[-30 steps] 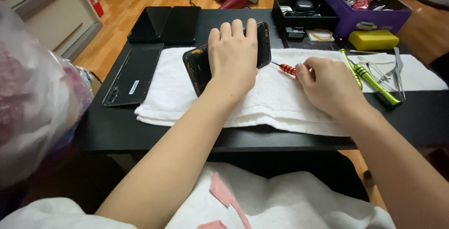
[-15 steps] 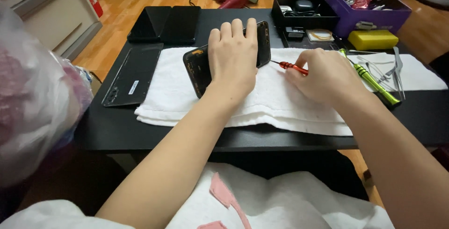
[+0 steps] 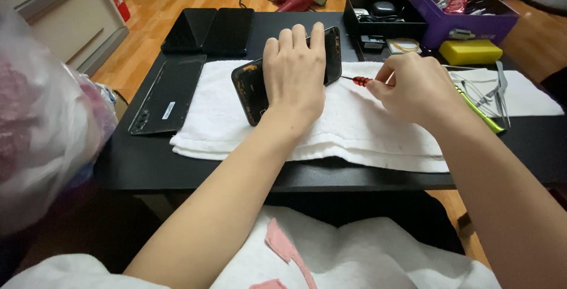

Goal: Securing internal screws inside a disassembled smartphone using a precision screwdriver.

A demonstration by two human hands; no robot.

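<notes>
The left hand (image 3: 295, 73) lies flat with fingers extended on the opened smartphone (image 3: 254, 91), pinning it to the white towel (image 3: 366, 129), while the right hand (image 3: 416, 88) pinches a red-handled precision screwdriver (image 3: 361, 80) aimed at the phone's edge.

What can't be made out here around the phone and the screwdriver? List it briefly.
- Phone: the left hand lies flat over its middle in the head view, so most of its opened back is hidden.
- Screwdriver: only the red grip and thin shaft show; the right hand covers the rest.
- Screwdriver tip: too small to tell whether it touches the phone's edge.
- Purple box: its contents are far off and unclear.
</notes>
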